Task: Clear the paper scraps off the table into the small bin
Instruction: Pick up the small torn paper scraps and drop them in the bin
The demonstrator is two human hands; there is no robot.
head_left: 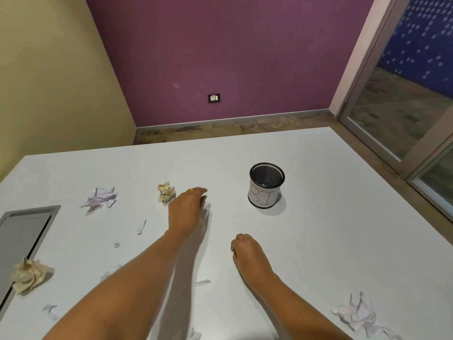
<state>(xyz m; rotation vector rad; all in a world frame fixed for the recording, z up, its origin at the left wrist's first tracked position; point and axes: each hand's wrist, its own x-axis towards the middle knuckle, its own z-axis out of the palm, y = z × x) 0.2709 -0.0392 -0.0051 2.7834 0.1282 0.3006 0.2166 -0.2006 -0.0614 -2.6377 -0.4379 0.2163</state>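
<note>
L hand (187,209) blurred, prob released, beige wad (166,192) at its 11 o'clock | R hand (245,249) clenched on nothing | bin (267,187) at 2 o'clock on desk (318,241) | risk: knock tips light bin; tiny scraps (141,227) get missed

On my feed, a purple wall (232,57) stands ahead with a dark socket plate (214,98) low on it, and a beige wall (54,82) meets it at the left corner. A grey skirting board (245,117) runs along the mottled stone floor (245,128). A white table (331,217) fills the foreground, with a grey recessed panel (22,231) near its left edge. On the right is a metal-framed glass door (392,106), with a blue dotted surface (421,45) beyond it.
</note>
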